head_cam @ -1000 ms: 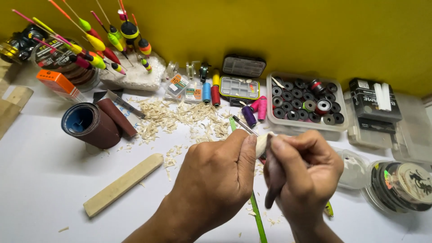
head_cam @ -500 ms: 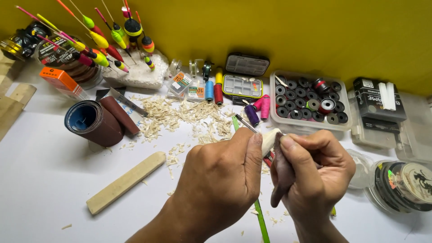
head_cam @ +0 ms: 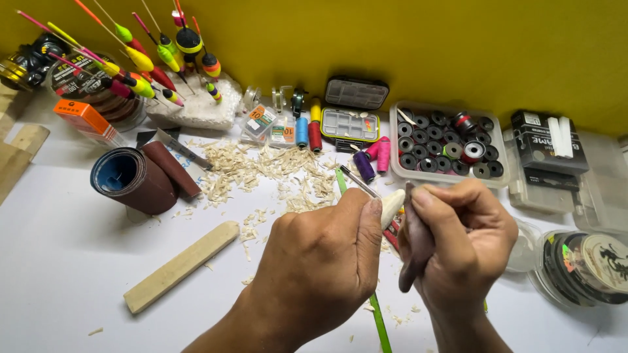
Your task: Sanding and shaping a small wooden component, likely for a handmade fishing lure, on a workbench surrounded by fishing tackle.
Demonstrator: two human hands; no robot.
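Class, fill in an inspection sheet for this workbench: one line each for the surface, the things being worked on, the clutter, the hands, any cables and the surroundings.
Surface: white table, strewn with wood shavings.
Job's things: small pale carved piece pinched by the left hand; strip of dark sandpaper folded in the right hand, against the piece.
Clutter: wooden block, sandpaper rolls, painted floats stuck in white foam, thread spools, tray of bobbins, small tackle boxes, green rod.
Hands: left hand and right hand both closed, close together.
Cables: nothing seen.
Surroundings: yellow wall behind the table.
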